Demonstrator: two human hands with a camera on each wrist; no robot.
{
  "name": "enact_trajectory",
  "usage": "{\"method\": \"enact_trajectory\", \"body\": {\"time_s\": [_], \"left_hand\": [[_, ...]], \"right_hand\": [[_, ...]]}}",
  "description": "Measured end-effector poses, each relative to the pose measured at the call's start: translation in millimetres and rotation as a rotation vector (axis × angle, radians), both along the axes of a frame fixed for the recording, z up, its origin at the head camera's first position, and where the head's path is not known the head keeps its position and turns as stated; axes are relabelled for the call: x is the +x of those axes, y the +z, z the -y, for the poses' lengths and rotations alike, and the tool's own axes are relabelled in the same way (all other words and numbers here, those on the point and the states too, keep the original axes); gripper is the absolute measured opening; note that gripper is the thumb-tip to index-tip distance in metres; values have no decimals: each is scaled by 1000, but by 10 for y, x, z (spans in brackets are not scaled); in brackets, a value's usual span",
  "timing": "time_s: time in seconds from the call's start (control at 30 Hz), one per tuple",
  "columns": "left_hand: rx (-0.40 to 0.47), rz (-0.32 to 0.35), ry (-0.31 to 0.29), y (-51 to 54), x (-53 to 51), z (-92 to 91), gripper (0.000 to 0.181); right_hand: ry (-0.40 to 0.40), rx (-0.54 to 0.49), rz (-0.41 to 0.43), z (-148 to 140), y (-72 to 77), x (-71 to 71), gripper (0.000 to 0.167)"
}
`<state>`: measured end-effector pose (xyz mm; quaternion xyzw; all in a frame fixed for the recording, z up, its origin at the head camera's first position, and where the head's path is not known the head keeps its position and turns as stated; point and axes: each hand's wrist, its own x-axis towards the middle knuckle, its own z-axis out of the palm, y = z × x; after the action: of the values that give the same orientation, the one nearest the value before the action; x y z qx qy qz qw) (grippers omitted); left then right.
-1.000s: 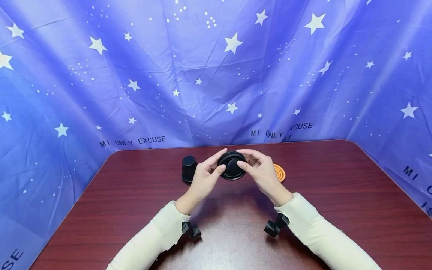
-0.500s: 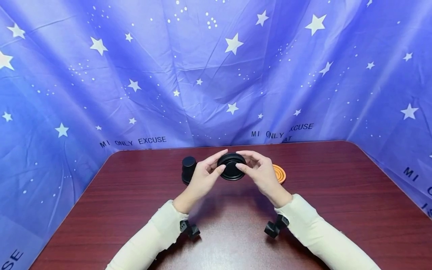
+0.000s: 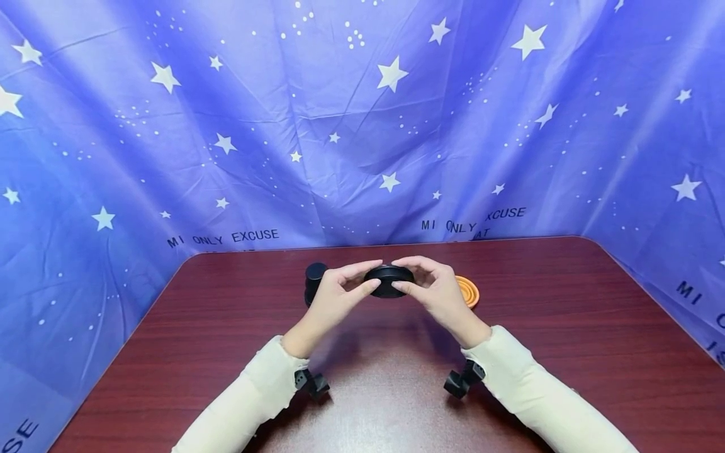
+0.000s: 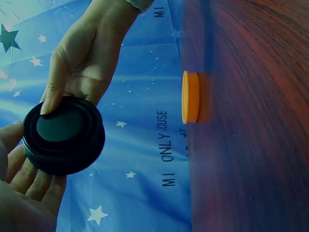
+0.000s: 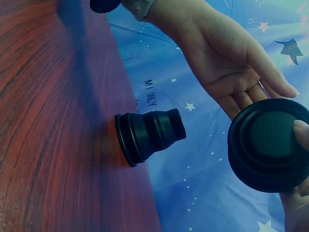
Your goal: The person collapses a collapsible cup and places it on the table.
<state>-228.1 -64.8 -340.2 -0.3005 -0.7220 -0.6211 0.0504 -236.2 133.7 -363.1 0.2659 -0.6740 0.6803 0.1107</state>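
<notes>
Between my two hands, above the table, I hold a flattened black collapsible cup [image 3: 389,286]. My left hand [image 3: 338,294] pinches its left edge, thumb on the near side and fingers behind. On the opposite edge my right hand [image 3: 440,290] grips it the same way. In the left wrist view the cup's round base [image 4: 60,125] and concentric folds face the camera. Beyond my left hand a second black collapsible cup [image 5: 152,135] stands extended, wide rim down, partly hidden in the head view. An orange ringed disc [image 3: 469,292] lies flat behind my right hand, partly covered.
The dark red wooden table [image 3: 374,402] reaches back to a blue curtain [image 3: 362,126] printed with white stars. A small black camera mount hangs at each wrist [image 3: 313,382], below the cream sleeves [image 3: 538,377].
The held cup has tipped from facing the head camera to nearly edge-on. My left forearm has shifted slightly left. Both hands keep their grip, and the other objects stay put.
</notes>
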Motion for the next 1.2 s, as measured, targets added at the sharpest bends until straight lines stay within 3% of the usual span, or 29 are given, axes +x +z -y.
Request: {"method": "enact_trajectory", "body": {"time_s": [0.17,0.37,0.5,0.73,0.9,1.07,1.2], "left_hand": [[-1,20,44,79,89,21,30],[-9,-11,34,78,104,34,24],[4,-46,36,38,83,48,23],[50,-60,30,-172,-68,88,26],[79,-88,0,-202,-71,106,27],[91,-96,-16,-198,-63,103,28],[78,-85,-19,-102,3,97,29]], "right_hand": [[39,26,-26,14,5,23,30],[79,49,-15,-3,0,21,31],[95,63,-1,-19,14,2,39],[104,118,29,-60,35,-26,47],[151,116,51,-52,17,-42,45],[157,74,55,-33,7,-38,44],[139,44,48,-28,1,-33,45]]}}
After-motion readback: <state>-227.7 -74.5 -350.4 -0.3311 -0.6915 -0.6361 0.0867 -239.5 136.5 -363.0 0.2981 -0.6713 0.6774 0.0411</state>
